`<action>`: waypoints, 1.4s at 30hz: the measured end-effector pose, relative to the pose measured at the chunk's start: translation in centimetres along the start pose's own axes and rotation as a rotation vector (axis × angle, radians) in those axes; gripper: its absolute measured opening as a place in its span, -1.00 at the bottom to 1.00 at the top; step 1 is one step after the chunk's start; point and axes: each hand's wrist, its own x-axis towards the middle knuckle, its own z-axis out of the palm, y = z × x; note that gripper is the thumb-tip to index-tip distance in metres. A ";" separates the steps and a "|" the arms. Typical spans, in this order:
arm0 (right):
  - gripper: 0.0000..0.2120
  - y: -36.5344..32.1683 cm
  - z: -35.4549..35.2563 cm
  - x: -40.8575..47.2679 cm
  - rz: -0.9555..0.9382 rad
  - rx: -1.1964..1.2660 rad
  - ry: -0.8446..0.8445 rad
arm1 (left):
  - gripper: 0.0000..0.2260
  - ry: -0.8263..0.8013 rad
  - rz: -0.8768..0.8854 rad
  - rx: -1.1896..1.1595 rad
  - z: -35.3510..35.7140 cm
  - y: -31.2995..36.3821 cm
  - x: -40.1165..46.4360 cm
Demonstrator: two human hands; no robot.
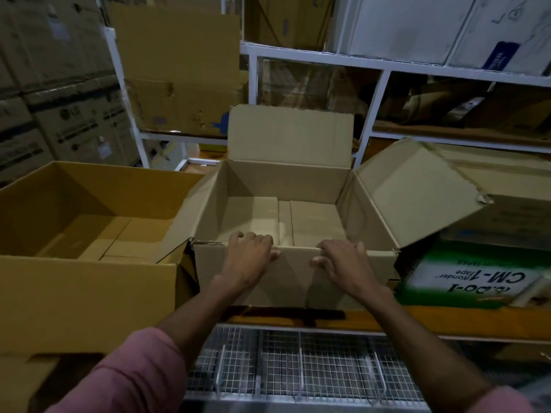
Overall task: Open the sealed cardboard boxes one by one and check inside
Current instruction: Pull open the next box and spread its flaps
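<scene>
At far left stands a yellow-brown box, already open, with only its bottom flaps showing inside. Just beside it on the right sits the brown box now being handled, directly in front of the person with its long axis running left to right.

The left hand grips the near flap, fingers curled over the fold into the box and thumb on the outer face. The right hand grips the same flap a little further along, in a matching hold. Both hands are equally near; the flap hangs down the front wall toward the person.

The far flap stands upright and the right flap leans outward. The interior shows only bottom flaps; the near inside corners are hidden behind the front wall and the hands, so emptiness there is a judgement. At right, a green-and-white carton is blurred and partly cut off.
</scene>
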 end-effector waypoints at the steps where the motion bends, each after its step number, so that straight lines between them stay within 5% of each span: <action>1: -0.74 0.0 0.3 -0.2 0.007 0.021 0.025 | -0.62 0.026 -0.030 0.012 0.2 0.1 -0.3; 7: -0.52 1.8 1.9 -3.3 0.184 -0.065 0.263 | -0.39 0.161 -0.360 0.052 1.1 -0.5 -4.7; 14: -0.15 5.3 1.2 -5.6 0.469 -0.061 0.149 | -0.11 0.073 -0.489 0.022 1.1 -2.2 -6.0; 20: -0.08 8.8 0.4 -3.8 0.308 0.259 0.038 | -0.19 0.082 -0.438 -0.304 1.4 -4.0 -4.7; 24: -0.07 9.1 -0.1 -2.2 0.227 0.285 0.056 | -0.36 0.113 -0.427 -0.362 0.8 -5.2 -4.0; 31: -0.39 9.4 0.9 -2.5 0.218 0.209 0.169 | -0.44 0.231 -0.430 -0.340 0.1 -3.5 -3.2; 42: -0.46 7.5 -0.8 -3.1 0.072 0.229 0.454 | -0.46 0.476 -0.266 -0.283 -3.8 -5.5 -4.4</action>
